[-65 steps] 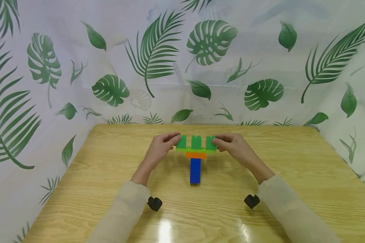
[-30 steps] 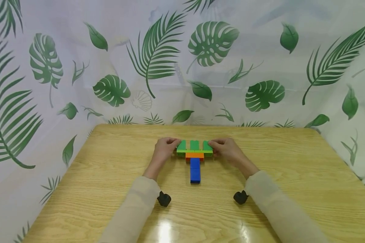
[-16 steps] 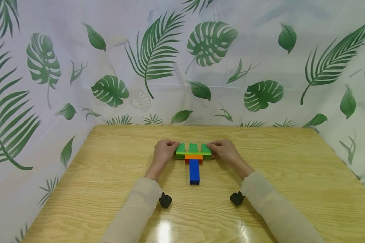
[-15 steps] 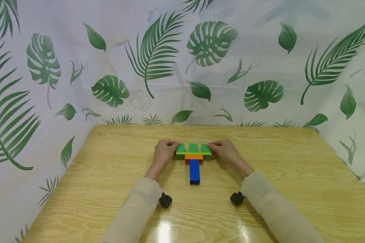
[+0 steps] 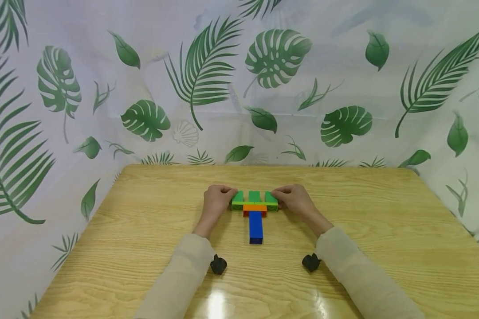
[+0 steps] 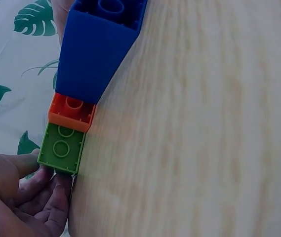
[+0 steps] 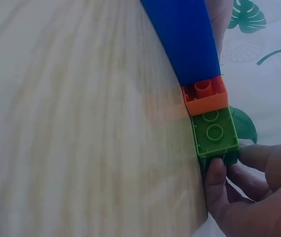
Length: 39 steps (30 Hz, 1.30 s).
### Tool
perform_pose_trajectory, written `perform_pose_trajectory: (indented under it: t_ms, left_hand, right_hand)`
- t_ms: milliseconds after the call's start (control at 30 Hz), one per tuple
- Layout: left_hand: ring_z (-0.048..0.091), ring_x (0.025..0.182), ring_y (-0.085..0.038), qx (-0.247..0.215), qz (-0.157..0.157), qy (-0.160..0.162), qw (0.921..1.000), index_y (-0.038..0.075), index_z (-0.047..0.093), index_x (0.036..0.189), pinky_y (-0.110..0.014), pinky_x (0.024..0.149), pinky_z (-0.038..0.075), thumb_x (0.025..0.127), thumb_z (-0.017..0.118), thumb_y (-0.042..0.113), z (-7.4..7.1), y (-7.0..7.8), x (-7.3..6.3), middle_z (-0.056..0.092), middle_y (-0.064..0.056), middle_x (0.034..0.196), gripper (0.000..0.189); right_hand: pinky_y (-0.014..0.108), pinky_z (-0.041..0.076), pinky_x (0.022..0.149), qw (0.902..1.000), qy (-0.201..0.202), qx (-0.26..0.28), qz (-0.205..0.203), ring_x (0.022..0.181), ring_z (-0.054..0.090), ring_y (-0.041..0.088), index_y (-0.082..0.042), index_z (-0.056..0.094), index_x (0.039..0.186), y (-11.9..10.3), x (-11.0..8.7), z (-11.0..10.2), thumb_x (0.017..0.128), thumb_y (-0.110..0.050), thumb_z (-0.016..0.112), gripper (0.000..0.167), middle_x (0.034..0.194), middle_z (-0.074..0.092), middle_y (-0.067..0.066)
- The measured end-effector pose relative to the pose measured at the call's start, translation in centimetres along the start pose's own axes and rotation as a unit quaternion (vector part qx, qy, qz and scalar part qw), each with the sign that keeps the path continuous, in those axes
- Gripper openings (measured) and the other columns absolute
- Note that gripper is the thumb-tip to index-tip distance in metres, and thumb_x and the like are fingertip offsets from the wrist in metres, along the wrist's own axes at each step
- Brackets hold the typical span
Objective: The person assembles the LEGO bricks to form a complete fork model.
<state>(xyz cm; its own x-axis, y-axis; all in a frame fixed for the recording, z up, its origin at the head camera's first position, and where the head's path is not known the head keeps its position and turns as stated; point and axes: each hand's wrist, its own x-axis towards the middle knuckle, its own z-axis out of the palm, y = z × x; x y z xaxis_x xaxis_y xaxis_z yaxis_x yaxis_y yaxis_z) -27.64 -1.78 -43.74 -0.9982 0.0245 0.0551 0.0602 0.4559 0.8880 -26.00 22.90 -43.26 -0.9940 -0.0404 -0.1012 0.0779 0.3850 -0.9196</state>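
Note:
A fork-shaped build of toy bricks lies on the table in the head view. Its blue brick stem [image 5: 256, 227] points toward me, joined to an orange brick [image 5: 255, 208]. Beyond that are lime green bricks [image 6: 61, 148] bearing three green bricks [image 5: 254, 196] like prongs. My left hand [image 5: 217, 203] pinches the left end of the build between thumb and fingers. At the opposite end, my right hand [image 5: 297, 200] pinches the right green brick. Both wrist views show the bricks' hollow undersides facing the person; the fingertips behind them are partly hidden.
The wooden table [image 5: 143, 248] extends around the build on every side. A white cloth with leaf prints [image 5: 279, 57] hangs behind and along the sides. Black wrist devices [image 5: 218, 265] stick out from both beige sleeves [image 5: 179, 274].
The build's green end has come down from a raised tilt until the whole lies flat. Both hands have lowered with it, slightly nearer the person, still pinching the ends.

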Motion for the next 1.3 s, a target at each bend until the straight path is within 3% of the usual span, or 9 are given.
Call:
perform_pose_trajectory:
  t_ms: [233, 400, 500, 600, 667, 900, 1000, 1133, 1300]
  left_hand:
    - [0.067, 0.082, -0.021, 0.051, -0.008, 0.009, 0.9986, 0.005, 0.078, 0.115, -0.033, 0.070, 0.053, 0.103, 0.067, 0.032, -0.4, 0.2, 0.0, 0.076, -0.008, 0.101, 0.032]
    - [0.061, 0.123, -0.034, 0.108, 0.054, 0.001, 0.9927, 0.003, 0.063, 0.139, -0.048, 0.102, 0.050, 0.104, 0.064, 0.034, -2.1, 0.4, -0.2, 0.065, -0.015, 0.136, 0.047]
    - [0.047, 0.140, -0.038, 0.165, 0.115, 0.002, 0.9796, 0.003, 0.057, 0.146, -0.054, 0.113, 0.039, 0.104, 0.063, 0.037, -3.3, 0.7, -0.5, 0.053, -0.018, 0.150, 0.054]
    - [0.031, 0.150, -0.040, 0.234, 0.161, 0.008, 0.9587, 0.006, 0.052, 0.151, -0.060, 0.117, 0.030, 0.104, 0.061, 0.043, -4.4, 1.3, -1.0, 0.041, -0.018, 0.160, 0.061]
    - [0.020, 0.154, -0.042, 0.276, 0.179, 0.007, 0.9442, 0.009, 0.046, 0.156, -0.062, 0.118, 0.025, 0.104, 0.058, 0.050, -5.2, 1.7, -1.3, 0.031, -0.018, 0.165, 0.067]
    - [-0.008, 0.156, -0.040, 0.385, 0.220, -0.007, 0.8962, 0.025, 0.023, 0.166, -0.066, 0.121, 0.007, 0.101, 0.049, 0.067, -8.1, 1.9, -2.2, 0.010, -0.013, 0.172, 0.082]
    - [-0.013, 0.156, -0.040, 0.413, 0.228, -0.014, 0.8813, 0.026, 0.020, 0.167, -0.069, 0.119, 0.004, 0.100, 0.048, 0.069, -9.3, 1.5, -2.3, 0.006, -0.012, 0.173, 0.084]
    - [-0.012, 0.156, -0.040, 0.435, 0.232, -0.018, 0.8698, 0.023, 0.024, 0.166, -0.070, 0.119, 0.004, 0.099, 0.050, 0.068, -10.9, 0.6, -2.3, 0.004, -0.013, 0.173, 0.084]
    - [-0.010, 0.156, -0.041, 0.442, 0.226, -0.013, 0.8680, 0.020, 0.027, 0.165, -0.071, 0.118, 0.003, 0.099, 0.053, 0.066, -13.2, -0.8, -2.4, 0.007, -0.015, 0.172, 0.085]
  right_hand:
    - [0.031, 0.058, 0.076, 0.9992, 0.010, -0.038, -0.011, 0.088, 0.068, 0.022, 0.007, 0.063, 0.135, -0.2, -0.5, -0.5, 0.107, -0.024, 0.060, 0.042, 0.115, 0.070, 0.021]
    - [0.047, 0.056, 0.090, 0.9857, 0.024, -0.149, -0.075, 0.115, 0.062, 0.039, 0.006, 0.053, 0.145, -0.5, -1.4, -1.4, 0.108, -0.032, 0.057, 0.053, 0.139, 0.059, 0.027]
    - [0.059, 0.045, 0.105, 0.9680, 0.032, -0.212, -0.130, 0.130, 0.052, 0.047, 0.008, 0.046, 0.149, -0.9, -1.6, -1.8, 0.108, -0.034, 0.057, 0.059, 0.150, 0.047, 0.030]
    - [0.064, 0.032, 0.113, 0.9497, 0.040, -0.264, -0.164, 0.142, 0.037, 0.050, 0.007, 0.037, 0.155, -1.5, -2.0, -2.0, 0.107, -0.040, 0.058, 0.070, 0.158, 0.034, 0.031]
    - [0.067, 0.022, 0.117, 0.9350, 0.047, -0.301, -0.182, 0.149, 0.023, 0.050, 0.005, 0.032, 0.158, -1.8, -2.3, -2.1, 0.105, -0.043, 0.060, 0.077, 0.163, 0.025, 0.031]
    - [0.074, 0.011, 0.116, 0.8766, 0.057, -0.422, -0.224, 0.155, -0.001, 0.046, -0.005, 0.022, 0.164, -2.4, -3.2, -2.5, 0.102, -0.054, 0.059, 0.087, 0.170, 0.008, 0.025]
    - [0.075, 0.006, 0.115, 0.8641, 0.052, -0.451, -0.218, 0.156, -0.004, 0.044, -0.008, 0.021, 0.165, -2.2, -3.5, -3.1, 0.102, -0.060, 0.055, 0.088, 0.171, 0.004, 0.022]
    - [0.076, 0.002, 0.115, 0.8564, 0.048, -0.470, -0.208, 0.156, -0.005, 0.044, -0.009, 0.021, 0.165, -1.5, -3.9, -4.4, 0.101, -0.064, 0.052, 0.091, 0.171, 0.003, 0.020]
    - [0.078, 0.000, 0.112, 0.8563, 0.045, -0.476, -0.195, 0.155, -0.008, 0.044, -0.008, 0.018, 0.166, -0.5, -4.7, -6.7, 0.100, -0.066, 0.051, 0.093, 0.171, 0.002, 0.021]
